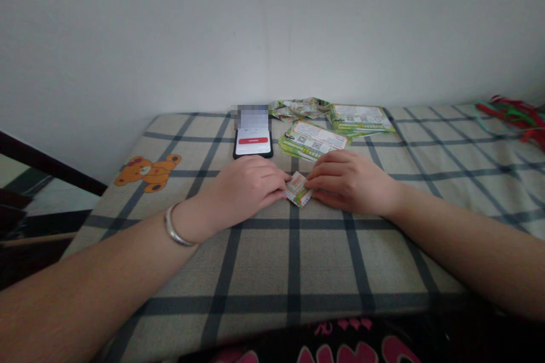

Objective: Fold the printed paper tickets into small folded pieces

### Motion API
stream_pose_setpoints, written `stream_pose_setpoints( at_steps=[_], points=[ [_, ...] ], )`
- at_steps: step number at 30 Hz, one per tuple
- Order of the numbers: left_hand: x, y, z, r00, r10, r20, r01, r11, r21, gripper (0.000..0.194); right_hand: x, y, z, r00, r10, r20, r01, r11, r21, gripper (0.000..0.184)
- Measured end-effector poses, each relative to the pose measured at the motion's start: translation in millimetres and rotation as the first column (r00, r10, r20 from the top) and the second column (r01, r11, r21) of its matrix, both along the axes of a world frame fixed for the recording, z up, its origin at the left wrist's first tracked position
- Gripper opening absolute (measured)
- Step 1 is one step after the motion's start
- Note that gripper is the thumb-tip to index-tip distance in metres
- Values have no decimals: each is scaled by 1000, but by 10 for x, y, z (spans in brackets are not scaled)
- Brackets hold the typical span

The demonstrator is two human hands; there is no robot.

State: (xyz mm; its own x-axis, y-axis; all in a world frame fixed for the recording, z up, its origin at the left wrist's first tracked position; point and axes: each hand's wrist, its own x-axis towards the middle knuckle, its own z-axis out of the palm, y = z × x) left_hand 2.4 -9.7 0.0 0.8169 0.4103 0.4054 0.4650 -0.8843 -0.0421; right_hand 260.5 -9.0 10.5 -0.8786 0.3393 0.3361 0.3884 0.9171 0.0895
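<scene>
Fingers of the left hand (255, 184) and right hand (351, 181) pinch opposite sides of a small folded paper (298, 189) between them, before a fanned stack of green-edged leaflets (315, 139); a lit phone (252, 147) lies beyond the left hand on the cloth-covered bench (255, 272).

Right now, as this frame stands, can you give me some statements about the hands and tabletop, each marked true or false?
1. The left hand and right hand both touch the small folded paper. True.
2. The phone lies face down. False: the phone lies face up.
3. The silver bracelet is on the left wrist. True.
4. The orange bear is right of the phone. False: the orange bear is left of it.
</scene>
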Motion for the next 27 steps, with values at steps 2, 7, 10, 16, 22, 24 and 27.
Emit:
stream_pose_setpoints(
  at_steps=[2, 7, 10, 16, 22, 24, 27],
  points=[
    [4, 0, 3, 1000, 3, 3, -3, 1000, -22, 17, -9, -26, 25, 999, -2, 45, 1, 1000, 28, 22],
    [21, -17, 30, 1000, 5, -5, -5, 998, -64, 18, -47, -77, 62, 995, -28, 99, 19, 996, 93, 26],
    [31, -40, 51, 999, 20, -31, -22, 998, -52, 18, -68, -101, 76, 990, -37, 138, 18, 990, 139, 26],
    [71, -92, 78, 994, 69, -81, -69, 998, -2, 19, -102, -135, 53, 991, -51, 127, 26, 981, 191, 23],
    [107, -116, 82, 988, 147, -47, -148, 989, -4, 19, -124, -135, -18, 985, -171, -15, 172, 981, 89, 16],
    [112, -123, 81, 982, 182, -54, -182, 983, 5, 19, -126, -142, -27, 978, -208, -27, 209, 976, 53, 16],
    [116, -137, 75, 972, 219, -85, -218, 976, 26, 22, -127, -164, -26, 971, -231, -57, 232, 972, 24, 16]
  ],
)
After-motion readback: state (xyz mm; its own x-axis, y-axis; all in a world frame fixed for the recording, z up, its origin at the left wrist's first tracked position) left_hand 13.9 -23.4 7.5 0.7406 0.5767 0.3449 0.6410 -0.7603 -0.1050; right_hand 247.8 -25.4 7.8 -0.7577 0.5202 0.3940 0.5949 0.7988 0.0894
